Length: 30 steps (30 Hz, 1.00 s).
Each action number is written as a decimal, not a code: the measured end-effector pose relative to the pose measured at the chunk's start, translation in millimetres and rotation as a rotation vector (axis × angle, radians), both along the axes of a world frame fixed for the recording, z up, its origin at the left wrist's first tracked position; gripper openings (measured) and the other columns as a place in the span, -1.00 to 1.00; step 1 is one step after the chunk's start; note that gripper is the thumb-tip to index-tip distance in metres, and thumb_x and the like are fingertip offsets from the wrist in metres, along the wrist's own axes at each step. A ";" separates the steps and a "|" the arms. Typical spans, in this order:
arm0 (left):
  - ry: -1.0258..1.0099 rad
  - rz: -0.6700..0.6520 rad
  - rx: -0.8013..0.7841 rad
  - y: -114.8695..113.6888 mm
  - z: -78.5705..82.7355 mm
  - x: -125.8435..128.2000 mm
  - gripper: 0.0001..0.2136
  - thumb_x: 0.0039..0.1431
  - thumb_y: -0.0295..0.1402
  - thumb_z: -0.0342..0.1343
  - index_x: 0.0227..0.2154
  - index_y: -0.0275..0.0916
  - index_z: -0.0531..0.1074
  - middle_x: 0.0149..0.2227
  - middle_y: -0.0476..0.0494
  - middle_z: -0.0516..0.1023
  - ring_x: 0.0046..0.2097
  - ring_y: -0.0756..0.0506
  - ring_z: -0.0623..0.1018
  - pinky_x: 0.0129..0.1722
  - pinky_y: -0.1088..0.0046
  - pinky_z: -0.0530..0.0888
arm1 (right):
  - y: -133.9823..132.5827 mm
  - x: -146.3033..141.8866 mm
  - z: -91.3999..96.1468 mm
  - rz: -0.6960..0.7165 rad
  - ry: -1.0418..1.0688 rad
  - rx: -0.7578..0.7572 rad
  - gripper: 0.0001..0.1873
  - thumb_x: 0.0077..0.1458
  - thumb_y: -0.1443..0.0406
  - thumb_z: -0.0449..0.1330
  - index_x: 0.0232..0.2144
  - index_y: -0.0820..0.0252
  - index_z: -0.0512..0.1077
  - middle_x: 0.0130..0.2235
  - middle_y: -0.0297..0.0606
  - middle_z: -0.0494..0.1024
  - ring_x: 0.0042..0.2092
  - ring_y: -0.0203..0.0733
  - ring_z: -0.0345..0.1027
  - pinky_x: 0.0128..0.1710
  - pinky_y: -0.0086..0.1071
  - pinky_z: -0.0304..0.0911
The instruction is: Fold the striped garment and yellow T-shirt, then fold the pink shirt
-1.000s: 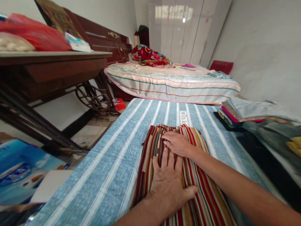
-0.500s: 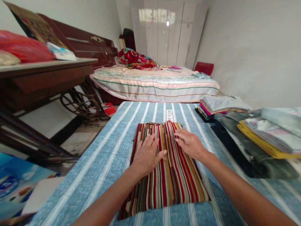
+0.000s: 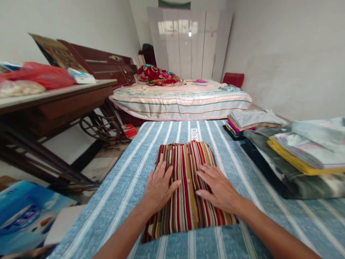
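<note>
Currently my left hand (image 3: 159,187) and right hand (image 3: 219,189), grip flat open holding nothing, press side by side on folded striped cloth (image 3: 185,163), long axis near-to-far, on blue sheet (image 3: 121,187).

I have one view to work from, a camera worn on the person's head, looking forward and tilted down along both forearms. It sits close over the blue-and-white striped cloth surface (image 3: 129,187). The left hand (image 3: 159,189) and right hand (image 3: 221,190) are low in the centre of frame, flat on the folded red, brown and cream striped fabric (image 3: 185,162). The wide lens faces down the room, catching the dark wooden table (image 3: 72,100) at the left edge and the stack of folded clothes (image 3: 296,162) at the right. Beyond are the bed with the pale striped cover (image 3: 183,104) and the glossy white wardrobe doors (image 3: 188,46). The edges look stretched, so spacing there is probably unreliable.
</note>
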<state>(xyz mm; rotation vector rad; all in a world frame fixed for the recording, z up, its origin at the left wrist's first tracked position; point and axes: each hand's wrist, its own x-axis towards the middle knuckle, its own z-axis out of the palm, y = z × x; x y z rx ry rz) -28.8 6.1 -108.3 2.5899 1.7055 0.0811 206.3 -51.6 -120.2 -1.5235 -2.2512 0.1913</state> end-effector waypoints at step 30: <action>-0.058 -0.341 -0.061 -7.2 -14.3 58.3 -0.37 0.19 0.10 -0.25 0.24 -0.09 0.02 0.33 -0.13 -0.15 0.32 -0.23 -0.12 0.24 -0.05 -0.06 | 152.5 44.9 -7.8 -0.623 0.778 -0.312 -0.87 -0.19 0.25 0.26 -0.57 0.22 0.47 -0.56 -0.32 0.50 -0.47 -0.23 0.39 -0.54 -0.46 0.17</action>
